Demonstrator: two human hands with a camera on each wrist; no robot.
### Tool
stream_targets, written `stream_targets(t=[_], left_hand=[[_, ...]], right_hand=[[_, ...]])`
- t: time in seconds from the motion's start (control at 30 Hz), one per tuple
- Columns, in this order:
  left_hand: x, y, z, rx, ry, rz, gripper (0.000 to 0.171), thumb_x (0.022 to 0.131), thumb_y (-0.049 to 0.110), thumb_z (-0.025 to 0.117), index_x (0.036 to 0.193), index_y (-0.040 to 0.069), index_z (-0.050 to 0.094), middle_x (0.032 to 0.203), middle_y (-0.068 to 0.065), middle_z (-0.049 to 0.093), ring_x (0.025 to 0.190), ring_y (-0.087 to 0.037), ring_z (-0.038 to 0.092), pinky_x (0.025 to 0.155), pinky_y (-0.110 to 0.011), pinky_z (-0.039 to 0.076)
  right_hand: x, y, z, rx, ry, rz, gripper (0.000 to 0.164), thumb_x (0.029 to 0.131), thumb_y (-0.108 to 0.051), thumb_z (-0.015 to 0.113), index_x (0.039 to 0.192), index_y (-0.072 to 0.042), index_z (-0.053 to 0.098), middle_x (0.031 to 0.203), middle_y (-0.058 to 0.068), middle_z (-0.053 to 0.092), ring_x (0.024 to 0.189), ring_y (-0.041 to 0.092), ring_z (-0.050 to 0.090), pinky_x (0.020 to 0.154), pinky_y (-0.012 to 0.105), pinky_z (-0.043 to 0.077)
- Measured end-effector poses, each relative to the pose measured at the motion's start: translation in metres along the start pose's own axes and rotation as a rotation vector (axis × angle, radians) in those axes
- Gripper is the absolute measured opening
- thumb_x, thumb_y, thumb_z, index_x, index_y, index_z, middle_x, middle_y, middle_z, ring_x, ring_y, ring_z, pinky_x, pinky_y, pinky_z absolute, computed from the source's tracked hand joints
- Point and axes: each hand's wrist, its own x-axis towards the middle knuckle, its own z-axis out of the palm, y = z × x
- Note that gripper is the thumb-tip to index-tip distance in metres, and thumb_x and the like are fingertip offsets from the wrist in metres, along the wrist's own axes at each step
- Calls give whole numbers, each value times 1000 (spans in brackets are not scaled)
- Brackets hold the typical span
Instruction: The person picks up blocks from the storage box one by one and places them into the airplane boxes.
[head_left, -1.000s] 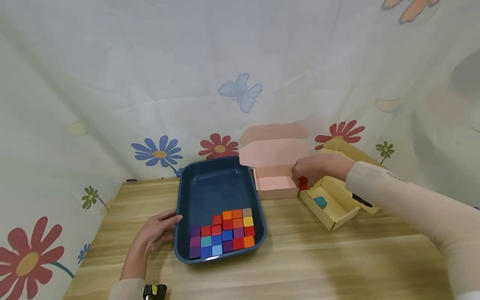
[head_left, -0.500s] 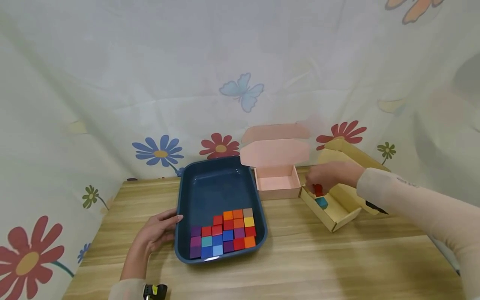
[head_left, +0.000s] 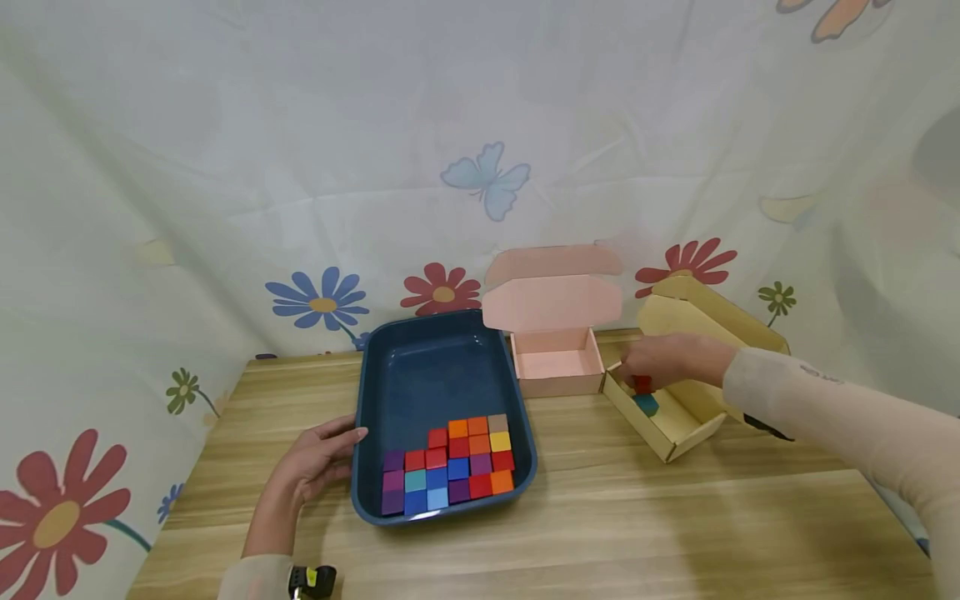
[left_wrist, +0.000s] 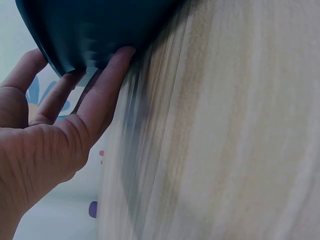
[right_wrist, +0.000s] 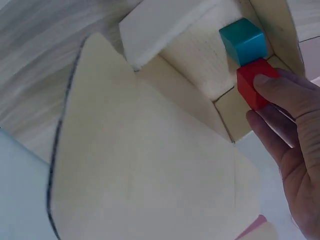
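My right hand (head_left: 654, 358) pinches a red block (right_wrist: 256, 82) between thumb and fingers, just inside the yellow box (head_left: 660, 443). In the right wrist view the red block is right beside a teal block (right_wrist: 245, 41) on the box floor; they look to be touching. The box lid stands open behind my wrist. At the left, my left hand (head_left: 318, 458) holds the side of the dark blue tray (head_left: 423, 358), fingertips at its rim and outer wall. Several coloured blocks (head_left: 457, 467) lie in rows at the tray's near end.
An open pink box (head_left: 558, 385) stands between the tray and the yellow box, its lid raised. The wooden table (head_left: 585, 525) spreads in front. A white cloth (head_left: 375, 125) printed with flowers hangs behind.
My right hand has moved right with the red block, from beside the pink box to inside the yellow box, and lowered it by the teal block. The left hand stays at the tray.
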Motion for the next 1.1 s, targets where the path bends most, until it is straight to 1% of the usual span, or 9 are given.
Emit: stream_targets(t=[0.2, 0.3, 0.43, 0.5, 0.63, 0.73, 0.9, 1.0, 1.1], left_hand=[[0, 1, 0, -2, 14, -7, 71, 94, 26, 76, 154, 6, 43, 131, -17, 65, 104, -26, 70, 89, -45, 59], [0, 1, 0, -2, 2, -6, 72, 94, 27, 76, 155, 7, 42, 132, -17, 65, 105, -25, 70, 90, -44, 59], [-1, 0, -1, -10, -12, 5, 73, 94, 27, 76, 155, 6, 42, 130, -16, 66, 105, -25, 70, 89, -44, 59], [-1, 0, -1, -11, -17, 8, 74, 94, 27, 76, 155, 5, 41, 130, -15, 67, 104, -25, 70, 89, -45, 59], [-1, 0, -1, -8, -19, 10, 72, 95, 26, 75, 155, 5, 41, 131, -15, 66, 105, -25, 70, 90, -45, 59], [-2, 1, -1, -11, -17, 11, 72, 95, 26, 75, 154, 5, 42, 131, -16, 66, 105, -25, 70, 90, -45, 59], [-2, 1, -2, -18, -19, 7, 74, 94, 27, 76, 155, 6, 41, 131, -16, 66, 105, -25, 70, 90, -45, 59], [-2, 2, -2, -14, -17, 6, 76, 93, 29, 77, 155, 6, 41, 130, -15, 66, 105, -25, 70, 90, -44, 59], [-2, 3, -1, -8, -16, 4, 76, 92, 29, 78, 155, 6, 41, 129, -15, 67, 104, -25, 70, 89, -43, 59]], right_hand=[[-1, -2, 8, 20, 102, -3, 19, 79, 2, 84, 83, -11, 69, 76, 2, 65, 64, 11, 54, 58, 23, 50], [0, -4, 13, 39, 113, 14, 21, 79, 3, 84, 82, -11, 69, 75, 0, 65, 64, 9, 53, 58, 23, 50], [0, -6, 20, 102, 56, 56, 20, 81, 1, 83, 87, -14, 71, 77, -5, 64, 67, 5, 53, 61, 22, 51], [0, -7, 22, 154, 25, 72, 20, 83, 0, 82, 91, -14, 72, 79, -5, 64, 68, 6, 54, 62, 21, 51], [-2, -9, 21, 288, -9, 119, 22, 83, 2, 81, 96, -12, 70, 82, -3, 64, 72, 11, 56, 64, 22, 50], [-4, -10, 21, 401, -24, 165, 25, 82, 5, 80, 99, -10, 70, 87, 0, 66, 78, 15, 59, 69, 24, 53], [-5, -8, 22, 426, -48, 203, 19, 79, 1, 80, 94, -4, 68, 83, 1, 64, 74, 10, 54, 66, 25, 50], [-5, -9, 20, 418, -61, 207, 18, 78, 1, 80, 88, -6, 67, 80, 0, 63, 71, 8, 50, 64, 24, 47], [-4, -11, 18, 449, -87, 201, 19, 78, 4, 78, 89, -8, 68, 83, -2, 66, 74, 10, 55, 65, 23, 49]])
